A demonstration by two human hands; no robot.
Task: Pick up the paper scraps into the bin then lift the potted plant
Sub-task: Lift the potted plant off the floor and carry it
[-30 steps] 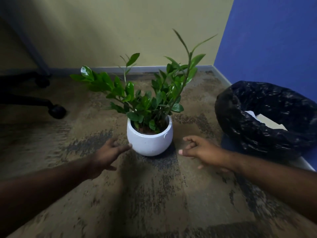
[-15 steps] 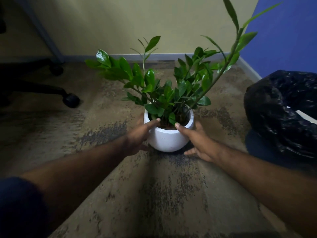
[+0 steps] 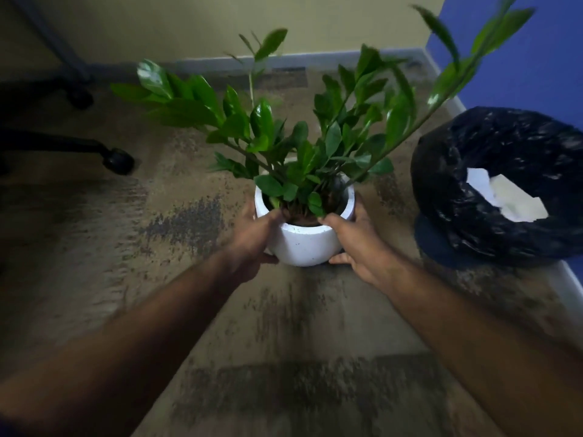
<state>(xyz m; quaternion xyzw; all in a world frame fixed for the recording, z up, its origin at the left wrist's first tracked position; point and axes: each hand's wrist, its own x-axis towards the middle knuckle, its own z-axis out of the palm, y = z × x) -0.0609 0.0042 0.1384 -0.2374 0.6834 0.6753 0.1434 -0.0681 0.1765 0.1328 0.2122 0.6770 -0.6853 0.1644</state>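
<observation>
The potted plant [image 3: 304, 244], glossy green leaves in a round white pot, is in the middle of the view above the carpet. My left hand [image 3: 252, 244] clasps the pot's left side, thumb over the rim. My right hand [image 3: 353, 244] clasps its right side, thumb on the rim and fingers curled under the base. To the right stands the bin [image 3: 492, 197], lined with a black plastic bag. White paper scraps [image 3: 504, 200] lie inside it.
A brown mottled carpet [image 3: 220, 326] covers the floor. An office chair's black base and caster [image 3: 118, 160] sit at the left. A yellow wall with a grey skirting board [image 3: 315, 59] runs behind, meeting a blue wall [image 3: 536, 74] at the right.
Both hands moved from open beside the pot to clasping its two sides. The pot now looks closer and larger in view, and the paper in the bin shows.
</observation>
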